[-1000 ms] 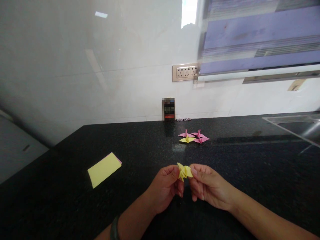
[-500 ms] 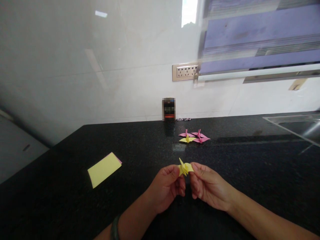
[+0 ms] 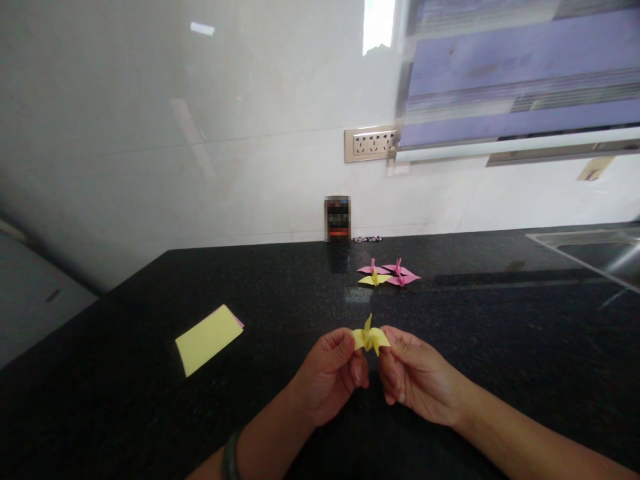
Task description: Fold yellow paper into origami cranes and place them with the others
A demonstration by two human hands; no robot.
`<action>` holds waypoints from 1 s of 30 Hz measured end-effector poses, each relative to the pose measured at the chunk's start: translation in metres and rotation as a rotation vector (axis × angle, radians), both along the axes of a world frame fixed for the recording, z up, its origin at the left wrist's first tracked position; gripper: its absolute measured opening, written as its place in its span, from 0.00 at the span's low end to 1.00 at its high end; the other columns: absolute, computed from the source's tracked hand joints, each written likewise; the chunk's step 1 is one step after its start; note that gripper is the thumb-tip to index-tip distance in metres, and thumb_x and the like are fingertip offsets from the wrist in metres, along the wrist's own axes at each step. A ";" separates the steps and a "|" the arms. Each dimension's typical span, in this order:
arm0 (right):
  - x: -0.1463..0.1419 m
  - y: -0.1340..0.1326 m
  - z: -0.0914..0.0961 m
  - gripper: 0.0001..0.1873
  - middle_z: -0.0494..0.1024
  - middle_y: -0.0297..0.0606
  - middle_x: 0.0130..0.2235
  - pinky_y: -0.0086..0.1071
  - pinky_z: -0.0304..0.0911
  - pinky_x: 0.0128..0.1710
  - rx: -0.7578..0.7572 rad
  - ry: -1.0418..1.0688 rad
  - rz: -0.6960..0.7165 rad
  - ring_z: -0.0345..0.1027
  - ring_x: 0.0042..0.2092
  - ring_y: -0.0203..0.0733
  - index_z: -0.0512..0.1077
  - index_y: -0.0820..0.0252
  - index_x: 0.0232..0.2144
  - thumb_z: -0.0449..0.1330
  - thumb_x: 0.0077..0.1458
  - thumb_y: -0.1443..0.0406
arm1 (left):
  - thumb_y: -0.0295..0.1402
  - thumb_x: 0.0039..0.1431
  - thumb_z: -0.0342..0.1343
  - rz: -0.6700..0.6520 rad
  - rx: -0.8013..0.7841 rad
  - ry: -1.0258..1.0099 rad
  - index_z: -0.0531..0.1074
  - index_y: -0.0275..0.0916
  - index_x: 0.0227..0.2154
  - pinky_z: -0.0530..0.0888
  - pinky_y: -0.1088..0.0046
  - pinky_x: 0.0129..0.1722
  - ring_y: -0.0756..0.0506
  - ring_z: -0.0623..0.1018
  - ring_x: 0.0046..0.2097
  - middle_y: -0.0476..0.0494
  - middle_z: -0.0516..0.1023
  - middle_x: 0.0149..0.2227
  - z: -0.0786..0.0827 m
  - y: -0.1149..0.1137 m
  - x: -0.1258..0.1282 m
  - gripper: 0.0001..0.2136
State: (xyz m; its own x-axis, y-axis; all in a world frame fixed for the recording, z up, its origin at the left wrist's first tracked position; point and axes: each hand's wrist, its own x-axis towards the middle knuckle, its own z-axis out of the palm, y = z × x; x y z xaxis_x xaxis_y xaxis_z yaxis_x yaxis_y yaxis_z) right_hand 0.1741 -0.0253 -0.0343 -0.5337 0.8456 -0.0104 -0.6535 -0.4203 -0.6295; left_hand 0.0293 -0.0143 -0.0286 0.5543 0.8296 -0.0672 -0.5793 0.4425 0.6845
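Note:
Between my two hands a yellow paper crane (image 3: 371, 339) is held above the dark counter, its wings spread and one point sticking up. My left hand (image 3: 336, 369) pinches the left wing between thumb and finger. The right wing is pinched by my right hand (image 3: 416, 369) in the same way. Beyond them, a small group of folded cranes stands on the counter: a yellow crane (image 3: 375, 280) in front on the left, with pink cranes (image 3: 402, 280) beside and behind it.
A stack of yellow paper (image 3: 209, 340) with a pink edge showing lies at left on the black counter (image 3: 125, 320). Against the wall stands a blurred-out dark phone-like object (image 3: 338, 220) with a beaded strand (image 3: 367, 239). At far right is a sink (image 3: 600, 257).
The crane's wings are spread wider and its upright point stands straighter. My hands have moved slightly apart, each still pinching a wing.

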 end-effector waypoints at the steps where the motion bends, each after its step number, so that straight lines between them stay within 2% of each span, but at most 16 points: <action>1: 0.000 0.000 0.000 0.15 0.71 0.33 0.16 0.26 0.65 0.18 0.002 -0.002 0.000 0.64 0.16 0.31 0.62 0.64 0.26 0.41 0.59 0.65 | 0.34 0.51 0.51 0.003 -0.001 0.001 0.64 0.33 0.20 0.64 0.78 0.21 0.53 0.67 0.18 0.51 0.66 0.14 0.000 0.000 0.000 0.10; 8: 0.001 0.000 0.000 0.15 0.70 0.32 0.15 0.26 0.65 0.18 -0.003 -0.018 -0.014 0.62 0.15 0.30 0.62 0.64 0.25 0.42 0.59 0.65 | 0.35 0.52 0.51 0.009 -0.011 0.030 0.63 0.34 0.19 0.63 0.78 0.21 0.53 0.66 0.18 0.51 0.65 0.14 0.002 -0.001 0.000 0.11; 19: 0.005 0.001 0.003 0.16 0.64 0.27 0.09 0.25 0.62 0.17 0.000 -0.123 -0.173 0.54 0.10 0.27 0.64 0.64 0.19 0.49 0.55 0.63 | 0.38 0.50 0.52 0.097 -0.021 0.083 0.61 0.35 0.14 0.59 0.77 0.21 0.54 0.63 0.17 0.53 0.61 0.11 0.005 0.001 -0.002 0.15; 30: 0.006 0.001 0.004 0.17 0.60 0.23 0.07 0.24 0.58 0.17 0.002 -0.167 -0.207 0.49 0.09 0.26 0.64 0.63 0.17 0.52 0.53 0.60 | 0.39 0.50 0.52 0.118 -0.011 0.126 0.59 0.35 0.13 0.57 0.77 0.20 0.56 0.57 0.15 0.56 0.55 0.09 0.008 0.001 -0.003 0.17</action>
